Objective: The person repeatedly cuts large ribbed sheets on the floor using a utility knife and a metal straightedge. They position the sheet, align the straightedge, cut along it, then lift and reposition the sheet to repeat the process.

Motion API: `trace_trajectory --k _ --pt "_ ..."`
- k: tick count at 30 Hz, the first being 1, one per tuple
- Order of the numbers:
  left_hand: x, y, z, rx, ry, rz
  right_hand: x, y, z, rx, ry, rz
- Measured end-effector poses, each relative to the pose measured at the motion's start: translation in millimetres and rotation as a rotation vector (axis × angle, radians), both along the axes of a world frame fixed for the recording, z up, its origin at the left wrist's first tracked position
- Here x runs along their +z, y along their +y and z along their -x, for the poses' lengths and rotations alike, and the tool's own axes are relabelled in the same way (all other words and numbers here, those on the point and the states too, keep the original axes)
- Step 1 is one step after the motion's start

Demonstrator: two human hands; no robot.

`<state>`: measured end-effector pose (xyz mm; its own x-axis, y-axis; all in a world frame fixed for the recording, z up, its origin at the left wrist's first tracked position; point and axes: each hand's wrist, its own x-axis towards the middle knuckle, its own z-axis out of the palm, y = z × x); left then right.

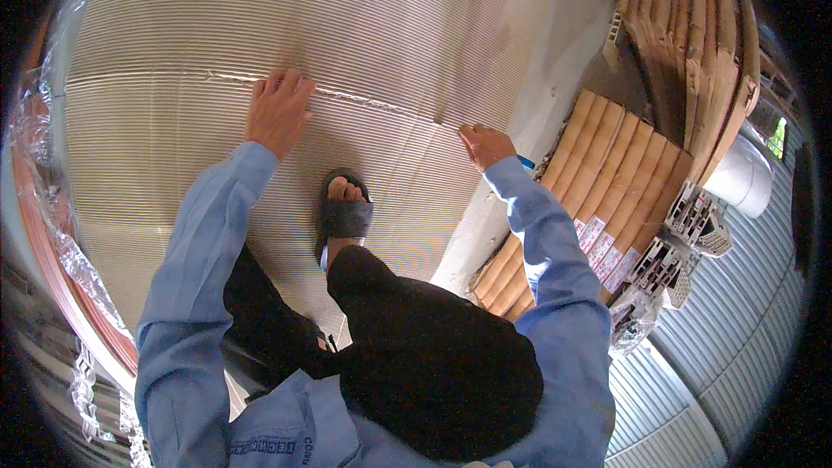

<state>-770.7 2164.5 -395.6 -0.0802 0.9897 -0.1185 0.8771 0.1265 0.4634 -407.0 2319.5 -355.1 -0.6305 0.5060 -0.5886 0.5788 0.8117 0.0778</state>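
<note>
A large tan corrugated cardboard sheet (364,26) spreads over the floor before me. A ragged, pale slit (373,102) runs across it from left to right. My left hand (282,113) is closed at the slit, its curled fingers on the cardboard edge. Farther right, my right hand (487,146) is closed near the slit's right end, fingertips bunched by the sheet. From under that hand pokes the end of a small blue object (525,161); its rest is hidden by the palm. My sandalled foot (345,212) stands on the sheet, below the slit.
Stacked flat brown cartons (598,199) lie to the right, with taller ones (693,26) leaning behind them. White hollow profiles (663,269) and a white roll (741,178) are beside these. Reddish strips (65,251) with clear plastic wrap (39,121) border the left side.
</note>
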Motion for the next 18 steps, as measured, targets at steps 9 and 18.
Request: trace_trajectory --k 9,18 --pt "-11.5 1.5 -6.9 -0.003 0.039 -0.049 -8.5 -6.1 47.4 0.099 0.131 0.009" --pt "-18.3 2.6 -6.1 -0.032 -0.012 -0.050 -12.2 -3.1 59.1 0.077 0.154 0.108"
